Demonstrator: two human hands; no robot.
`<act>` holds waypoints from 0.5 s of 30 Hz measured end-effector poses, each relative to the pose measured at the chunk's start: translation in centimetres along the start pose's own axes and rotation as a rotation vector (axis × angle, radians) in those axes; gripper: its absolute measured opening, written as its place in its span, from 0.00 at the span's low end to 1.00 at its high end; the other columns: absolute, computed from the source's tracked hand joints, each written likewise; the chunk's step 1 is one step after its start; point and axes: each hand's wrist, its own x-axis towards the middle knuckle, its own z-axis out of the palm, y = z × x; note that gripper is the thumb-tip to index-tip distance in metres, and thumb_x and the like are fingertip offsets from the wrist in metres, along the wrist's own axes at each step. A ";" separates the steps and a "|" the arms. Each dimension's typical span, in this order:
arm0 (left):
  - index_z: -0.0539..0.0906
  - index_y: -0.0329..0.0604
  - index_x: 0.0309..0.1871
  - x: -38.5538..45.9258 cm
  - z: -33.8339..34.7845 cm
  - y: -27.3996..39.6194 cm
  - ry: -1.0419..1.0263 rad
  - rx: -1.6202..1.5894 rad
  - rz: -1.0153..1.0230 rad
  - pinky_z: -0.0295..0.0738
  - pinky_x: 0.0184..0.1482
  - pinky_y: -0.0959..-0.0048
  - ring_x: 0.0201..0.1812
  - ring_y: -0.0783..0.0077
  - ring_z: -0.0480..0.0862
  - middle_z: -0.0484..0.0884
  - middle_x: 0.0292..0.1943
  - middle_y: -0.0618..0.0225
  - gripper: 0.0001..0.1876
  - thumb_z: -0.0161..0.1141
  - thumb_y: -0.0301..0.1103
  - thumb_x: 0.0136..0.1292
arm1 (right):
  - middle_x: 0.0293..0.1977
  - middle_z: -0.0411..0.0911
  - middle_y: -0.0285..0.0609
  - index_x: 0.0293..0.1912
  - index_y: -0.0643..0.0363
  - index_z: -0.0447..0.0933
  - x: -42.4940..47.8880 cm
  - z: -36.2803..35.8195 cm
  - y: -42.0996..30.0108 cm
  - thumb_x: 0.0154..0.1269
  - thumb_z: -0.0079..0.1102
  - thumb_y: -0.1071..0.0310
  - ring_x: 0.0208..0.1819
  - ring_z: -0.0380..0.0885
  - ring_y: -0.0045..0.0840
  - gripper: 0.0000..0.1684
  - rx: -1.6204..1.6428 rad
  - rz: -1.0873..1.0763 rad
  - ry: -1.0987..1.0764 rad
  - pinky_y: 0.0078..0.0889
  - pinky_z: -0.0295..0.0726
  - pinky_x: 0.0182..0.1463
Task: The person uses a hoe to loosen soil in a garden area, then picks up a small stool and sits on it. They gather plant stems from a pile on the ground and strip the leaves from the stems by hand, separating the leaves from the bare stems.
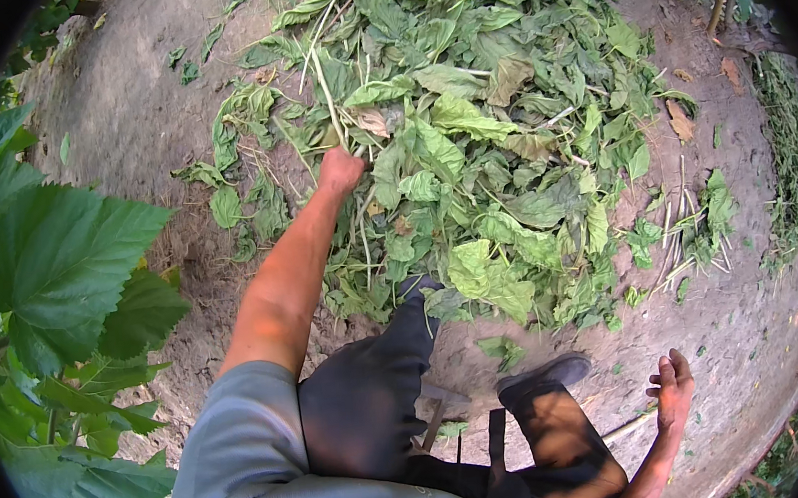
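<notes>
My left hand (342,170) reaches forward and is closed around a pale green plant stalk (325,90). The stalk runs up from the fist along the left side of a big heap of wilting cut green leaves (475,141). Some leaves in the heap are yellow-green, a few brown, and thin pale stems stick out among them. Off to the lower right, my right hand (672,388) hangs above the bare soil, away from the heap. It holds nothing, and its fingers are loosely bent and apart.
Living broad-leaved plants (62,267) crowd the left side. My dark shoe (548,373) stands on the soil below the heap; the other foot is partly covered by leaves. Loose cut stems (679,236) lie to the right, and a strip of cut greenery (785,154) lies farther out.
</notes>
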 end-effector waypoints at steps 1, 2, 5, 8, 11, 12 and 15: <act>0.81 0.26 0.28 -0.2 0.1 0.0 -0.002 0.008 0.031 0.76 0.40 0.61 0.35 0.46 0.83 0.81 0.29 0.40 0.17 0.66 0.37 0.47 | 0.48 0.75 0.51 0.61 0.68 0.64 -0.1 -0.1 -0.2 0.66 0.54 0.59 0.32 0.74 0.21 0.30 0.002 -0.013 -0.001 0.22 0.78 0.26; 0.81 0.27 0.28 -0.7 0.1 0.1 -0.002 0.043 0.062 0.76 0.39 0.60 0.33 0.45 0.82 0.81 0.29 0.40 0.17 0.66 0.38 0.47 | 0.48 0.75 0.51 0.61 0.68 0.64 -0.3 -0.1 -0.3 0.66 0.54 0.59 0.32 0.74 0.22 0.30 0.004 -0.025 -0.002 0.23 0.78 0.27; 0.82 0.30 0.36 -3.0 -0.8 0.8 -0.024 -0.151 0.122 0.74 0.39 0.65 0.30 0.58 0.81 0.83 0.28 0.52 0.16 0.65 0.38 0.52 | 0.48 0.75 0.52 0.61 0.69 0.65 -0.8 -0.3 -1.0 0.66 0.54 0.59 0.33 0.75 0.23 0.30 0.008 -0.058 0.011 0.24 0.77 0.28; 0.81 0.32 0.38 -5.6 -2.7 2.3 -0.035 -0.330 0.080 0.73 0.39 0.68 0.29 0.66 0.78 0.82 0.27 0.60 0.15 0.64 0.37 0.55 | 0.47 0.75 0.52 0.61 0.69 0.65 -1.3 -0.7 -1.8 0.66 0.54 0.58 0.33 0.75 0.24 0.30 0.005 -0.095 0.021 0.24 0.77 0.29; 0.80 0.34 0.35 -8.4 -4.8 4.3 0.058 -0.382 0.197 0.72 0.36 0.71 0.29 0.74 0.77 0.81 0.26 0.67 0.12 0.62 0.37 0.59 | 0.45 0.76 0.51 0.60 0.69 0.66 -1.9 -1.0 -2.9 0.66 0.53 0.58 0.34 0.75 0.23 0.30 0.022 -0.162 0.040 0.24 0.76 0.30; 0.80 0.34 0.38 -9.4 -5.2 5.0 0.088 -0.416 0.264 0.72 0.37 0.70 0.29 0.73 0.76 0.81 0.27 0.68 0.14 0.60 0.38 0.62 | 0.45 0.76 0.51 0.60 0.69 0.66 -2.1 -1.1 -3.2 0.66 0.53 0.58 0.34 0.75 0.23 0.30 0.030 -0.182 0.044 0.23 0.76 0.30; 0.79 0.34 0.40 -11.8 -7.2 7.4 0.156 -0.331 0.354 0.72 0.38 0.69 0.30 0.73 0.76 0.80 0.29 0.69 0.14 0.58 0.39 0.64 | 0.43 0.77 0.49 0.59 0.69 0.67 -2.8 -1.2 -4.2 0.66 0.53 0.58 0.33 0.74 0.22 0.29 0.046 -0.222 0.049 0.23 0.75 0.31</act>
